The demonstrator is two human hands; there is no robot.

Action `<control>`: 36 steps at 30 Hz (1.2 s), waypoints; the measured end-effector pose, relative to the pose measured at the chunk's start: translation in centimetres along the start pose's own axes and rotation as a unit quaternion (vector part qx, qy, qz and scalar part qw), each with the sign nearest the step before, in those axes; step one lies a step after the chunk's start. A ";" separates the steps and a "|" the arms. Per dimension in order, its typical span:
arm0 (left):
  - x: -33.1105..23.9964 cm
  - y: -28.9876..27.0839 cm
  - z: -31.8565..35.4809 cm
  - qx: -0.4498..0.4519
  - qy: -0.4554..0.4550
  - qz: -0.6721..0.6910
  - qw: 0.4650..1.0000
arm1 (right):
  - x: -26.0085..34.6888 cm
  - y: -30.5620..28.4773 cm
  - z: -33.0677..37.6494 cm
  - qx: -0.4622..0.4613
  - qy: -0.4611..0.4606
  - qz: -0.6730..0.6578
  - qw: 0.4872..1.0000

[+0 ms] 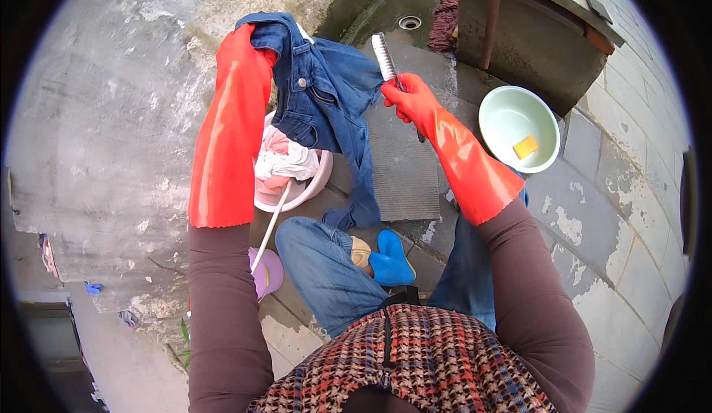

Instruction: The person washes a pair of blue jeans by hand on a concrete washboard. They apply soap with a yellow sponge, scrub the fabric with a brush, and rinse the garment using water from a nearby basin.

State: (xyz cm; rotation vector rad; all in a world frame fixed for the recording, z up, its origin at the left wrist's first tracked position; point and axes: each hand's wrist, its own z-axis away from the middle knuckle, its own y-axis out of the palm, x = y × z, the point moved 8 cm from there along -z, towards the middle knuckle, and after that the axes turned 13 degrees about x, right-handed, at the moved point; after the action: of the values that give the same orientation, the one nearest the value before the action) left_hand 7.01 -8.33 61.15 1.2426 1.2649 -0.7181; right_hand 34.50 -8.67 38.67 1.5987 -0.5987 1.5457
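Both my hands wear long red rubber gloves. My left hand (239, 48) is raised and grips the waistband of wet blue jeans (326, 101), which hang down over a pink basin (315, 184) and a grey ribbed washboard (404, 172). My right hand (408, 100) is closed on the dark handle of a scrubbing brush (385, 57), its pale bristled head pointing up and away, just right of the jeans.
The pink basin holds white and pink laundry. A pale green bowl (512, 116) with a yellow soap bar (525, 147) sits at right. A floor drain (409, 22), a dark rag and a concrete block lie beyond. A purple ladle (267, 268) and my blue shoe (389, 259) are near.
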 end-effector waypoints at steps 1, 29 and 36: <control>-2.0 0.3 -0.9 -0.013 0.009 0.014 1.000 | 0.2 0.2 0.0 0.004 -0.003 -0.017 1.000; -32.1 -20.9 -3.6 0.044 0.016 -0.935 0.352 | -1.7 -2.0 0.6 -0.079 0.004 0.051 0.996; -40.5 -22.1 0.8 -0.045 0.068 -0.850 0.521 | -1.6 2.8 -1.2 -0.022 -0.038 0.034 0.998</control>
State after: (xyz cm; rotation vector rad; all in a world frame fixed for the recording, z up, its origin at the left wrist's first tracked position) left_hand -22.45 -23.52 93.26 -0.5806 2.4276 -1.8194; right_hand 31.37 -9.59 37.61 1.6245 -0.7318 1.5162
